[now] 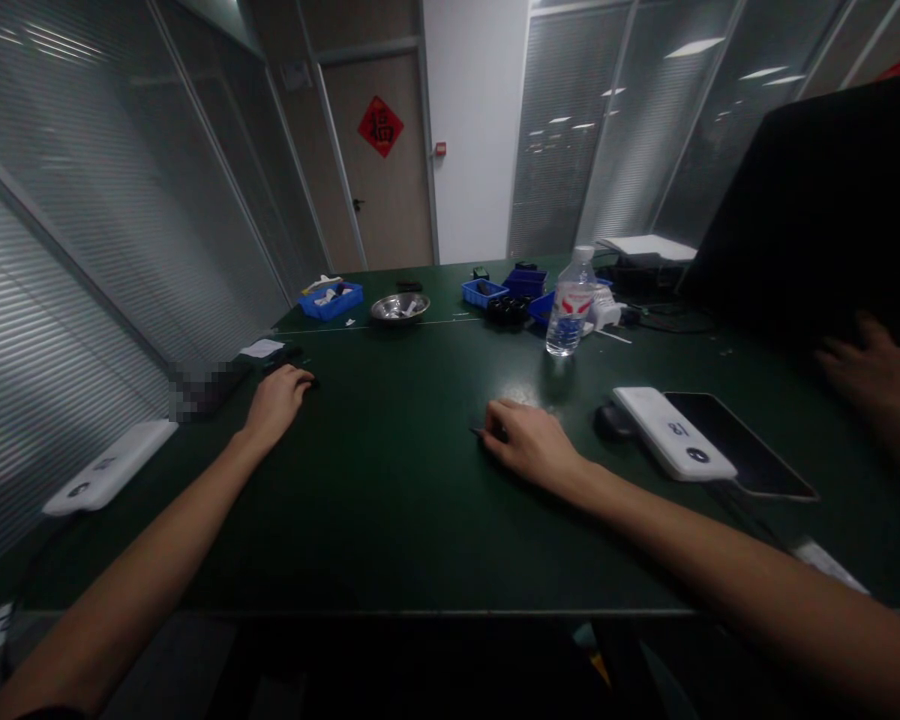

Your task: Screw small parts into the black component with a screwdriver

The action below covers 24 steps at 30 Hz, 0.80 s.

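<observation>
My left hand (pixel 276 402) is on the left of the dark green table, its fingers closed on a small black object (pixel 314 382) whose kind I cannot make out. In the middle, my right hand (pixel 529 440) rests near the tabletop with curled fingers. A thin dark pointed piece (pixel 477 431) sticks out from them to the left; the rest of it is hidden. Beyond my right hand stands a clear water bottle (pixel 568 310) with a white cap, upright. Past my left hand lie a white paper (pixel 262 348) and some dark items.
A steel bowl (pixel 400 308), a blue tray (pixel 332 300) and a smaller blue bin (pixel 484 292) stand at the back. White power banks lie left (pixel 111 467) and right (pixel 673 432), the right one by a black mouse (pixel 612 421). Another person's hand (pixel 881 375) is at far right, below a black monitor (pixel 817 200).
</observation>
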Available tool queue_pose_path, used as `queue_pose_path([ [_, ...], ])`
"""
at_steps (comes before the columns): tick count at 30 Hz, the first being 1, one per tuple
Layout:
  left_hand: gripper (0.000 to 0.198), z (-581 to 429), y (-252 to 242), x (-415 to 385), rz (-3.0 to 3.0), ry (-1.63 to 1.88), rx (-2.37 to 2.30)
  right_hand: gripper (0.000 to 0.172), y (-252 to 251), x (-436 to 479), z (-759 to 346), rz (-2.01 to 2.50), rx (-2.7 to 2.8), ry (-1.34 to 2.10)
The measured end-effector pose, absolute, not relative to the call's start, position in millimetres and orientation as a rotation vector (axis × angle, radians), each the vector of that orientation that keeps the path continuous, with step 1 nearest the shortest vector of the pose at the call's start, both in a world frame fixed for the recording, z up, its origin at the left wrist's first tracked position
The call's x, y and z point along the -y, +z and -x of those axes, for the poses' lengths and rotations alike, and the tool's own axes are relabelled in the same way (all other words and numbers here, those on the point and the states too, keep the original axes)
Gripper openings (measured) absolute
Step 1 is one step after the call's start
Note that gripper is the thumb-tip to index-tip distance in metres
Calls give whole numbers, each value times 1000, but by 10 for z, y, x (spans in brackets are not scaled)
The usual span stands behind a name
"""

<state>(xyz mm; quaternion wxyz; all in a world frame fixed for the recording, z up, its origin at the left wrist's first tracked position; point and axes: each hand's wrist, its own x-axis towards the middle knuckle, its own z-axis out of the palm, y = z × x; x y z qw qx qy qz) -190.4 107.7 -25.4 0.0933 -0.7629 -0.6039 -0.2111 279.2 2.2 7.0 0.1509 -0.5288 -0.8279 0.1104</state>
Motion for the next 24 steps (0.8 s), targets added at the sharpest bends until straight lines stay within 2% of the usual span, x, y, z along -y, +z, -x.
queue_pose_path([
  [16,19,1941,-258,-1141,2261,-646,1785,11,36,-33,-2793,1497,2370,279],
  [24,30,1876,-238,-1078,2301,-597,1760,12,92,-11,-2784,1521,2386,306],
])
